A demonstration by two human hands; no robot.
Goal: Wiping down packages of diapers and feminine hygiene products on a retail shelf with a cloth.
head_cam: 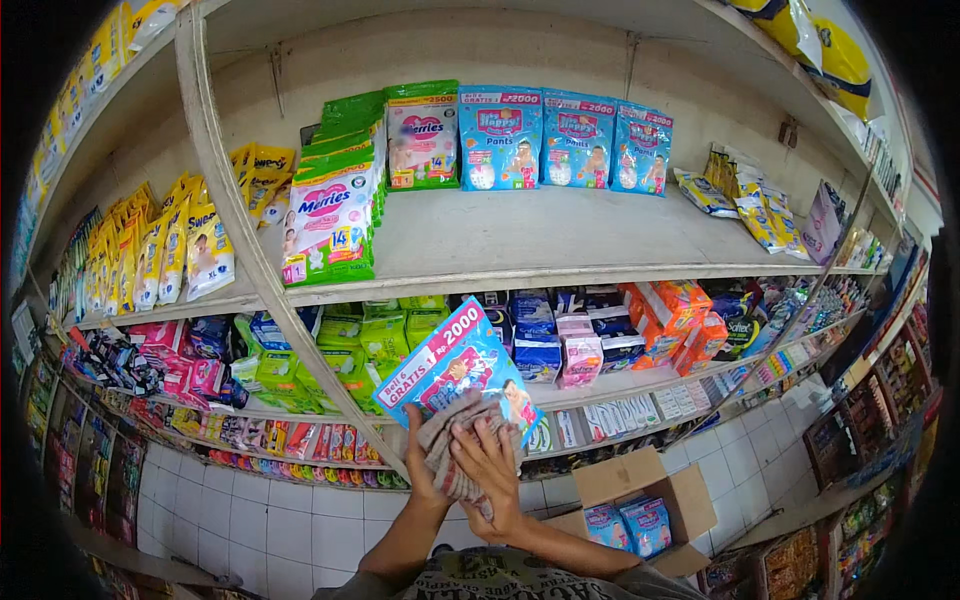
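Observation:
A blue Baby Happy diaper pack is tilted in front of the lower shelf. My left hand grips its lower left side, thumb along the edge. A crumpled brownish cloth covers the pack's lower part. My right hand presses the cloth against the pack with its fingers spread over it. On the upper shelf, three similar blue packs stand upright side by side. Left of them are green and white Merries packs, several in an overlapping row.
An open cardboard box with blue packs sits on the tiled floor at lower right. A slanting shelf post rises at left, beside yellow packs. Green packs and orange packs fill the lower shelf.

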